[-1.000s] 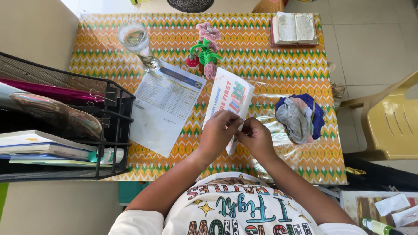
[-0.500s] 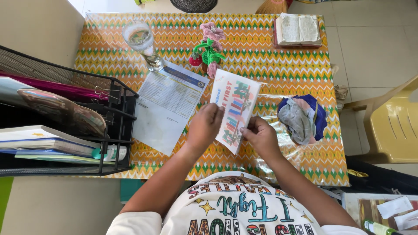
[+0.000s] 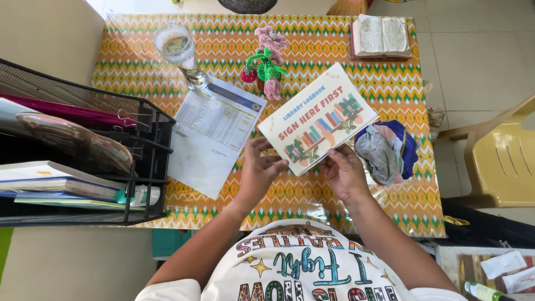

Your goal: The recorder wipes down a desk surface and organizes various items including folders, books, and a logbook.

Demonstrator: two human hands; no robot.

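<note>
Head view, and the frame is filled by a table draped in an orange, yellow and green zigzag cloth under clear plastic (image 3: 345, 39). At its left edge a black wire-mesh desk organiser (image 3: 139, 161) is seen, stacked with books and folders. A yellow plastic chair (image 3: 501, 161) is parked off to the right, well apart from the action.

Flat on the cloth, a white printed sheet with a table on it (image 3: 214, 139) is laid just left of centre. Above it, lifted clear of the table, the white rectangular card with coloured lettering and a row of drawn books (image 3: 317, 120) is held tilted, printed face up to the camera.

A crumpled grey and blue cloth bundle (image 3: 384, 150) is spotted just beside the card's right end. An open book (image 3: 382, 36) lies at the far right corner, with a clear drinking glass (image 3: 178, 50) and a small pink and green pipe-cleaner flower (image 3: 266, 64) further left.

Now the hands: they are kept apart. The card's lower left corner is pinched by the left hand (image 3: 257, 173), its lower edge by the right hand (image 3: 344, 173).

The step in hand is judged to be presenting the card opened out flat. For any further handling, an even pinch on both sides is called for, so the card is not creased.
</note>
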